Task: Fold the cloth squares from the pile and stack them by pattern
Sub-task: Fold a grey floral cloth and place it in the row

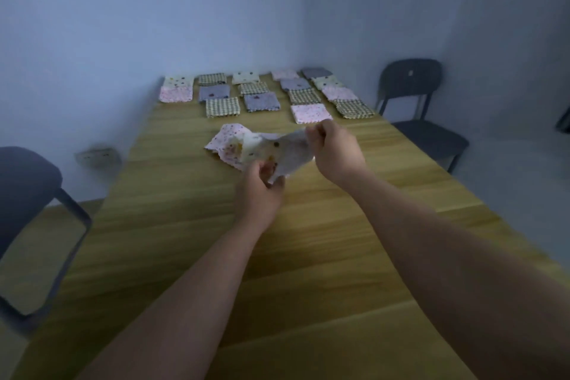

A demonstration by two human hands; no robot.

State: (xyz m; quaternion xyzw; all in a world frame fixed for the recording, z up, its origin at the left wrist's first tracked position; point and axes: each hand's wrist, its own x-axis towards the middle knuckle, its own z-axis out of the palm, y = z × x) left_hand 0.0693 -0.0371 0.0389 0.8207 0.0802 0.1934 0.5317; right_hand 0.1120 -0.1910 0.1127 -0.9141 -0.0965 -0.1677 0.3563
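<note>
- Nearby: dark chairs [416,95] beside wooden surface [308,256], rows of folded squares [222,106] at far end.
- Mid-surface, over pink cloth [226,140]: crumpled pale spotted cloth [287,151], pinched by fingers of left hand [257,194] and right hand [334,151].

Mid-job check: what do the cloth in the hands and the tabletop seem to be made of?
Held cloth: thin, soft woven fabric, possibly cotton, with a matte finish. It sags and creases between the left hand and right hand, and it carries small printed dots.
Tabletop: wood or a wood-look laminate, which one is unclear. It shows a long streaked grain and a dull sheen.
</note>
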